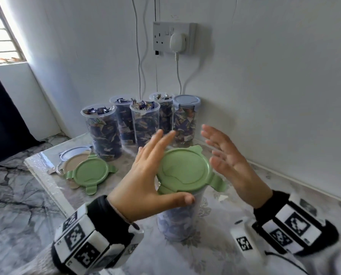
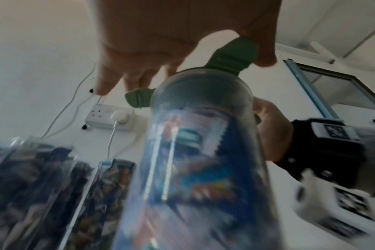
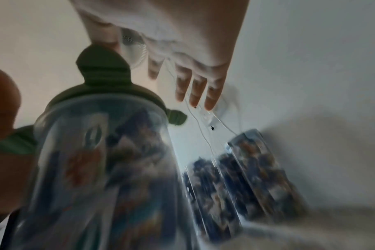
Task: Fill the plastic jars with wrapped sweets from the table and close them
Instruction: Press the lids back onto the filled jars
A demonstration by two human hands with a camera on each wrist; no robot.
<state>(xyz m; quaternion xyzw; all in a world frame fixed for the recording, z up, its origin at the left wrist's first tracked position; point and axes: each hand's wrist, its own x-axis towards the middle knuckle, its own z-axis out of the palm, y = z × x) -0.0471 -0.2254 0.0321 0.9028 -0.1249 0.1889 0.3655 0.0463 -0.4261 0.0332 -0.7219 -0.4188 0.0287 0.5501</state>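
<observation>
- The near jar (image 1: pixel 177 217), full of sweets, is standing on the desk (image 1: pixel 235 261) at 6 o'clock from the back row, with a green lid (image 1: pixel 183 171) sitting on its mouth and the clip tabs sticking out, so it looks not yet latched.
- To do this step well, I judge the lid should be seated flat first, then opposite tabs pressed down in pairs while the other hand is steadying the jar, so it is not tipping.
- The left hand (image 1: pixel 145 175) is spread wide, fingers (image 1: pixel 159 139) straight along the lid's 9 o'clock edge; its thumb is lying against the jar wall just under the rim. It is touching, not gripping.
- The right hand (image 1: pixel 231 161) is hovering at 3 o'clock of the lid, fingers straight and apart, holding nothing; whether it is brushing a tab I cannot tell.
- At 12 o'clock, four filled jars (image 1: pixel 124 124) are waiting uncovered beside one blue-lidded jar (image 1: pixel 185 120).
- Spare lids (image 1: pixel 86 169) are lying at 9 o'clock.
</observation>
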